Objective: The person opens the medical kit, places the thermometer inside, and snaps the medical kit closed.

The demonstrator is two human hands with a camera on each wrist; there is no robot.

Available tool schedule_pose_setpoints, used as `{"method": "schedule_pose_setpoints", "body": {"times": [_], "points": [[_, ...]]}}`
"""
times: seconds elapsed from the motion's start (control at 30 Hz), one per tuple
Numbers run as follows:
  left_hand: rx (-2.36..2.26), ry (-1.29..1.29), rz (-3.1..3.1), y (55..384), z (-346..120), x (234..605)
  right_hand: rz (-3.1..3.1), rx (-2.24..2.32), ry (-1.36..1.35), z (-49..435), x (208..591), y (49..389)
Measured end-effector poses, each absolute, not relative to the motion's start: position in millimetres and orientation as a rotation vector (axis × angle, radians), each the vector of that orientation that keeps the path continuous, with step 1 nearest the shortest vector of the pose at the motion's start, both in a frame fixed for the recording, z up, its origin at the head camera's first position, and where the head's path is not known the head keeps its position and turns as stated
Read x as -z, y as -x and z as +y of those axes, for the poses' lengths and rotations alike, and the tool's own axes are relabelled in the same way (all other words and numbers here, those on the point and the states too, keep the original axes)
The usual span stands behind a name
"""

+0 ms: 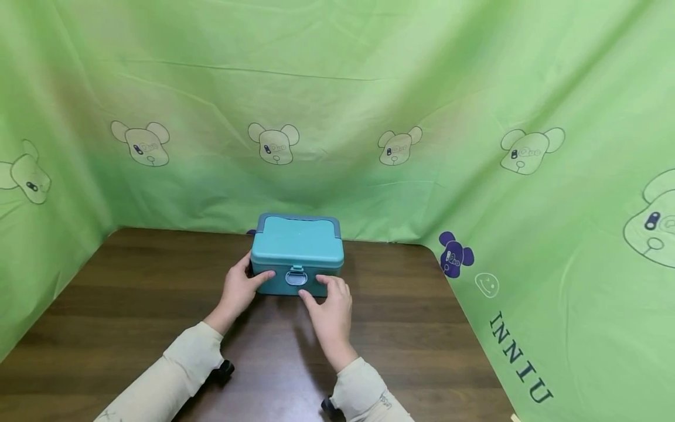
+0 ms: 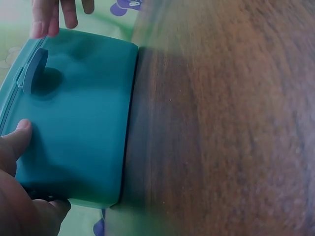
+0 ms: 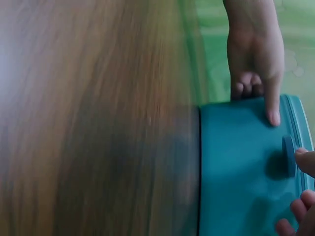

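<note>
A teal storage box (image 1: 297, 239) with a grey-blue handle along its lid's back edge sits on the brown table, lid down. On its front is an oval latch (image 1: 296, 277), which stands out from the wall in the left wrist view. My left hand (image 1: 239, 288) holds the box's left end, thumb on the front and fingers around the side. In the right wrist view those fingers are curled against the end wall. Close to the latch is my right hand (image 1: 333, 313), thumb and fingers spread apart. Whether its thumb touches the latch (image 3: 289, 156), I cannot tell.
The wooden table (image 1: 411, 328) extends around the box. A green cloth (image 1: 337, 76) printed with bear heads hangs behind the table and along both sides. Dark wrist cameras (image 1: 224, 372) are strapped under the pale sleeves.
</note>
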State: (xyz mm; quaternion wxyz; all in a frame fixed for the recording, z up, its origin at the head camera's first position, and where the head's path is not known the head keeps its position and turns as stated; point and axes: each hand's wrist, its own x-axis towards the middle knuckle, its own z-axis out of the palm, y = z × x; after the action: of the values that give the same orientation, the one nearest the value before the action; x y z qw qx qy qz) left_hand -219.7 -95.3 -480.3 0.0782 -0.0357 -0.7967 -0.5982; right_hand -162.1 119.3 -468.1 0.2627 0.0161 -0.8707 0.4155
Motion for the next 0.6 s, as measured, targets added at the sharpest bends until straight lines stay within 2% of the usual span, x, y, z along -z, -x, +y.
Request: {"method": "schedule_pose_setpoints", "body": {"times": [0.6], "points": [[1.780, 0.066, -2.416, 224, -96, 481, -2.222, -1.386, 0.327, 60, 483, 172]]}}
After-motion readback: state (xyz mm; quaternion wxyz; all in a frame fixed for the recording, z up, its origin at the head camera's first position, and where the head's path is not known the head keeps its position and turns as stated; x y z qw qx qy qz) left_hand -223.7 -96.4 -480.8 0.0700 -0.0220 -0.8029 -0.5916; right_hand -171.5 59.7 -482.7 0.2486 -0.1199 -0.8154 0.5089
